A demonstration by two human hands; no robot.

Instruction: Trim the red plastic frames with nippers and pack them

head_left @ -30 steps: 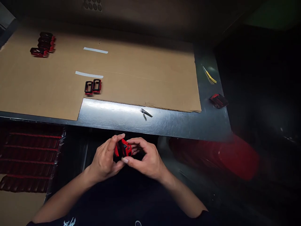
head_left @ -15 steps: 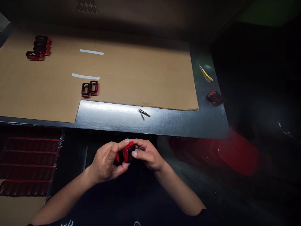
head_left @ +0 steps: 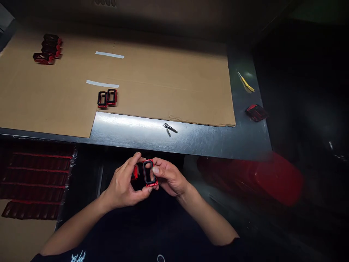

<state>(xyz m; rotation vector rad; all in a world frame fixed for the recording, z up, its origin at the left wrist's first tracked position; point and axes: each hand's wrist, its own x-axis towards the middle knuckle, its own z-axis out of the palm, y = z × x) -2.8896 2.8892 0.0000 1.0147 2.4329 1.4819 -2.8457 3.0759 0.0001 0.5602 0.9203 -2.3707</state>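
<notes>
Below the table's near edge, my left hand (head_left: 122, 185) and my right hand (head_left: 169, 178) meet around small red and black plastic parts. A red frame with a black rectangular ring (head_left: 149, 173) faces up, pinched by my right fingers. My left fingers curl round a second red piece (head_left: 135, 172), mostly hidden behind the frame. Both hands are closed on these parts.
Brown cardboard (head_left: 163, 83) covers a metal table (head_left: 212, 140). On it sit a pair of red-black frames (head_left: 107, 98), a stack of several more (head_left: 49, 49) at far left, and two white tape strips. Small pliers (head_left: 170, 128), a yellow tool (head_left: 246, 83), one loose part (head_left: 256, 112) lie on bare metal. Red trays (head_left: 35, 178) at lower left.
The part in my right hand has turned from edge-on to showing its black ringed face upward. Both hands stayed in place below the table edge.
</notes>
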